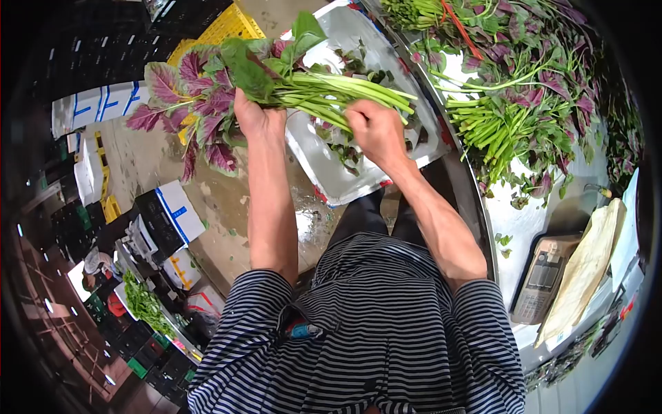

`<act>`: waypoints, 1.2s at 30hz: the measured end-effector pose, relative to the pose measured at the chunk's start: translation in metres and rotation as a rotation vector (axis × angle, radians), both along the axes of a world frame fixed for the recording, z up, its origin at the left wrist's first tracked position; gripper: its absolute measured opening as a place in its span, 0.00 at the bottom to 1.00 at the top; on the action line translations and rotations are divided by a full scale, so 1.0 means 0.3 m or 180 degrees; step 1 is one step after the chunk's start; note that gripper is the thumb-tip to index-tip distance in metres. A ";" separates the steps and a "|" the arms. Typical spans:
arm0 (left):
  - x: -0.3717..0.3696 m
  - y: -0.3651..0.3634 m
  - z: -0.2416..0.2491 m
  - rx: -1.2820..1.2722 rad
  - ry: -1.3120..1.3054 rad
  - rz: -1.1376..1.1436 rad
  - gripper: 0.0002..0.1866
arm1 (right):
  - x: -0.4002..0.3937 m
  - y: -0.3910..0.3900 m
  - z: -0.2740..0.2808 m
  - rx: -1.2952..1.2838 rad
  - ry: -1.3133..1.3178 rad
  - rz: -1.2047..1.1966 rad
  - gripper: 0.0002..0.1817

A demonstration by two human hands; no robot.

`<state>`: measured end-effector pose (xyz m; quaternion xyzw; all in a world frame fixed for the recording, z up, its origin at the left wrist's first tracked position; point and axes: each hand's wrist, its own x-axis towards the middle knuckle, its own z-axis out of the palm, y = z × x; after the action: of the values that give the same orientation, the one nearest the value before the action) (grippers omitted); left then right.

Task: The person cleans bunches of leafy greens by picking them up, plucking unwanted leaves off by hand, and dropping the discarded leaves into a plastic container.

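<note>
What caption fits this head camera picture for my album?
Both hands, left hand and right hand, grip a bunch of red-green leafy stalks above a white tray.

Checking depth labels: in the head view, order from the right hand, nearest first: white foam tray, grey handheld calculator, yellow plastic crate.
From the right hand:
1. White foam tray, directly beneath it.
2. Grey handheld calculator, on the counter to the right.
3. Yellow plastic crate, far upper left, beyond the left hand.

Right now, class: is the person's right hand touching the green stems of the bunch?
Touching. The head view shows the right hand closed on the green stems of the bunch, with no gap; the left hand grips the bunch nearer its leaves.
</note>
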<state>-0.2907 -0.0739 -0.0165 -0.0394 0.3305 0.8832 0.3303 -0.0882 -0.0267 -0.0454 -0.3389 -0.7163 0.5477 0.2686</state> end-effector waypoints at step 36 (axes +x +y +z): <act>-0.094 -0.256 -0.163 0.0701 0.0010 -0.1063 0.29 | 0.417 0.027 0.092 -0.2216 -0.0070 0.1174 0.43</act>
<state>-0.3188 -0.1508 -0.0654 0.0537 0.2343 0.8471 0.4740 0.0370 -0.0185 -0.0176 -0.2812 -0.5393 0.7933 0.0270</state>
